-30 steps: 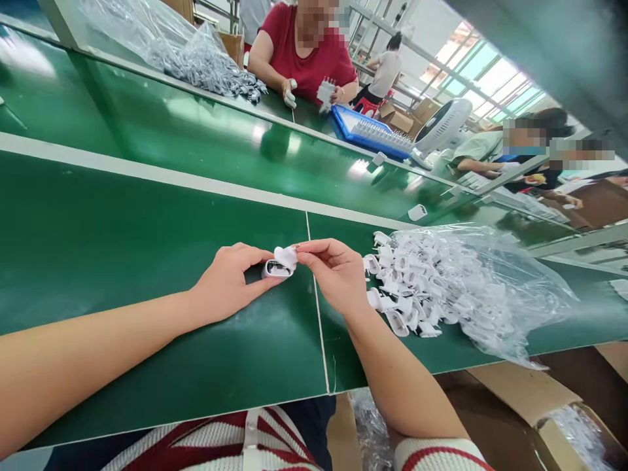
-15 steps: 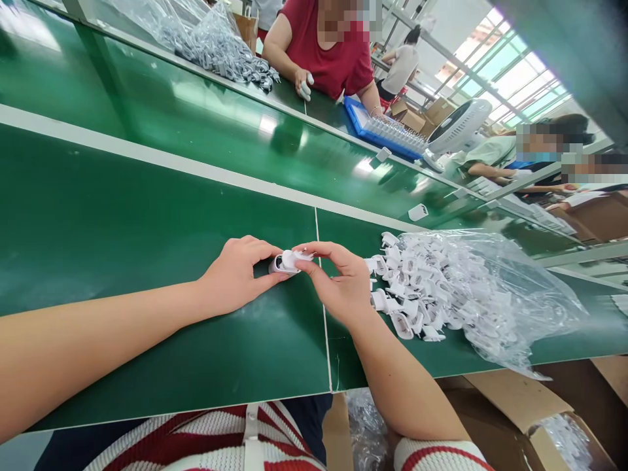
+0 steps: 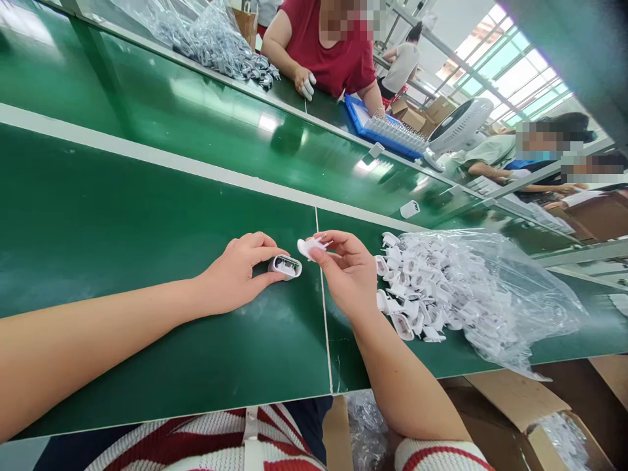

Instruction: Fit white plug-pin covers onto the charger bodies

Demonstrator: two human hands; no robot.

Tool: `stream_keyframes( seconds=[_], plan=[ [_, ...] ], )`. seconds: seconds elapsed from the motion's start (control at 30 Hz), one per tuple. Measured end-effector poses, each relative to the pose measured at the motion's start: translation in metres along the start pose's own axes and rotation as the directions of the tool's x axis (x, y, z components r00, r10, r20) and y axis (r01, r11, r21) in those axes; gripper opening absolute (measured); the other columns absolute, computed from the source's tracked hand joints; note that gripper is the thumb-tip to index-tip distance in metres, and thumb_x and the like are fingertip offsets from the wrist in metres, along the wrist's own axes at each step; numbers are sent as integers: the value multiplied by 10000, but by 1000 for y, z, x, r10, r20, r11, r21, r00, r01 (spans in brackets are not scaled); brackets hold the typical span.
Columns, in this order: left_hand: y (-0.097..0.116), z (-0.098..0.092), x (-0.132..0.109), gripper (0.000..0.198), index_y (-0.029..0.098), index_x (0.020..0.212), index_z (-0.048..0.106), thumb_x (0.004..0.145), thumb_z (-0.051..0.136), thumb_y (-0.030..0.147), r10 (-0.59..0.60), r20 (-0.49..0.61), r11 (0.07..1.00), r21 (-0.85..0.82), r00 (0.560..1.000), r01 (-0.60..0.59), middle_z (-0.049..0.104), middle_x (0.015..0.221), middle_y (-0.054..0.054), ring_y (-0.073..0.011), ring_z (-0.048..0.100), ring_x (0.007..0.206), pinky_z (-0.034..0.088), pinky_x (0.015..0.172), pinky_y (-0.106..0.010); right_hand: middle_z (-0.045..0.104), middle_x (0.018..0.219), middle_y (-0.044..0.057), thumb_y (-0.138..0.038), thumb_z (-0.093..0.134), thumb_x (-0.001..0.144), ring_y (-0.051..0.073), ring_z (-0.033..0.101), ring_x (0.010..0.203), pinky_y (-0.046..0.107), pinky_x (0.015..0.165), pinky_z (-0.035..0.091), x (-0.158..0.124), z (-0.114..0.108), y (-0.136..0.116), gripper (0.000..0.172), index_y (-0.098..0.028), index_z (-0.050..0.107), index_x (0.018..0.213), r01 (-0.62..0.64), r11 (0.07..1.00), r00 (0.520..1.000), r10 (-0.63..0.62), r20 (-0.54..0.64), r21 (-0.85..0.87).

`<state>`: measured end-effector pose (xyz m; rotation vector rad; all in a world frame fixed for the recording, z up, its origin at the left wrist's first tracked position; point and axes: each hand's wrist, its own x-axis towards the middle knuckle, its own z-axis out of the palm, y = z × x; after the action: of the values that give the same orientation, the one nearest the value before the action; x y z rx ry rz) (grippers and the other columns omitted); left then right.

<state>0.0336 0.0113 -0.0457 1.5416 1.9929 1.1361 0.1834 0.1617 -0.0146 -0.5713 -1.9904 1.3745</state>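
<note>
My left hand (image 3: 250,265) grips a white charger housing (image 3: 286,266) between thumb and fingers. Its open end faces up and toward the right, showing a dark inside with small parts. Just to the right, my right hand (image 3: 346,268) pinches a white plug cover with pins (image 3: 313,247), held slightly above the green surface and apart from the housing. A pile of similar white plug covers (image 3: 422,281) lies right of my right hand, partly spilling from a clear plastic bag (image 3: 534,307).
Beyond a pale strip runs a green belt (image 3: 196,131) carrying white housings (image 3: 409,209). Across it a co-worker in red (image 3: 328,52) reaches into a blue tray (image 3: 356,124), beside a white fan (image 3: 461,124). Grey parts (image 3: 230,59) lie far left; cardboard boxes (image 3: 520,399) stand below the table edge.
My right hand has moved the plug cover slightly right and up, away from the housing, uncovering its open end. The housings on the belt have shifted left.
</note>
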Motion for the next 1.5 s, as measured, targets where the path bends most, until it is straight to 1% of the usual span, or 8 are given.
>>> stream_keyframes(
  seconds=[0.13, 0.23, 0.43, 0.5, 0.67, 0.87, 1.03, 1.5],
  plan=[
    [-2, -1, -1, 461, 287, 1415, 586, 969, 573, 404, -29, -23, 990, -136, 999, 26, 605, 1225, -72, -195, 604, 916, 530, 849, -382, 658, 1056, -7, -391, 789, 821, 139, 688, 878, 287, 720, 646, 1, 0, 2, 239, -253, 648, 957, -268, 952, 957, 247, 152, 146],
    [-2, 0, -2, 512, 244, 1437, 552, 943, 578, 374, -122, -33, 970, -217, 992, 112, 640, 1076, -55, -128, 534, 660, 527, 671, -319, 626, 1080, -16, -444, 786, 821, 100, 679, 806, 267, 725, 642, -1, -1, -1, 289, -249, 633, 970, -332, 936, 931, 306, 199, 117],
    [3, -1, -4, 711, 264, 1462, 543, 794, 749, 391, -111, 3, 979, -169, 994, 110, 654, 1162, -64, -166, 568, 788, 555, 755, -336, 628, 1016, -13, -466, 803, 806, 101, 668, 727, 295, 725, 624, -5, -5, -10, 336, -236, 634, 984, -421, 902, 843, 350, 408, 95],
    [5, -2, -3, 695, 261, 1422, 589, 791, 774, 487, -112, 5, 986, -125, 994, 111, 660, 1163, -72, -185, 568, 818, 554, 770, -347, 654, 1003, -7, -431, 797, 821, 112, 671, 743, 301, 740, 610, -5, -6, -10, 298, -237, 641, 985, -373, 919, 865, 295, 405, 126],
    [6, -4, 0, 384, 282, 1260, 707, 929, 634, 463, -36, 62, 993, -113, 997, 43, 691, 1006, -50, -207, 588, 861, 519, 706, -309, 730, 1004, 2, -281, 766, 860, 156, 690, 943, 305, 841, 587, -2, -7, -7, 126, -254, 684, 952, 7, 999, 996, -3, 85, -52],
    [2, -3, -1, 338, 268, 1174, 727, 912, 661, 471, -12, 89, 994, -103, 996, 21, 677, 922, -37, -226, 604, 913, 516, 744, -333, 771, 975, 3, -175, 721, 884, 163, 711, 899, 330, 850, 588, -7, 0, -6, 123, -258, 708, 975, 268, 933, 954, -223, 201, -240],
    [2, -2, 2, 319, 236, 1096, 740, 903, 672, 480, 16, 66, 993, -115, 998, -8, 691, 1092, -53, -241, 598, 1041, 513, 853, -365, 781, 942, -6, -138, 702, 896, 160, 717, 856, 316, 798, 577, -9, 1, -8, 141, -261, 705, 966, 408, 856, 908, -344, 240, -318],
    [3, -3, 3, 330, 244, 1068, 757, 898, 654, 507, -21, 89, 992, -124, 996, 32, 679, 1092, -52, -243, 598, 1040, 508, 807, -344, 802, 898, -13, -185, 669, 919, 182, 736, 821, 354, 823, 606, -9, 3, -6, 106, -278, 718, 938, 483, 734, 875, -390, 287, -476]
  ],
)
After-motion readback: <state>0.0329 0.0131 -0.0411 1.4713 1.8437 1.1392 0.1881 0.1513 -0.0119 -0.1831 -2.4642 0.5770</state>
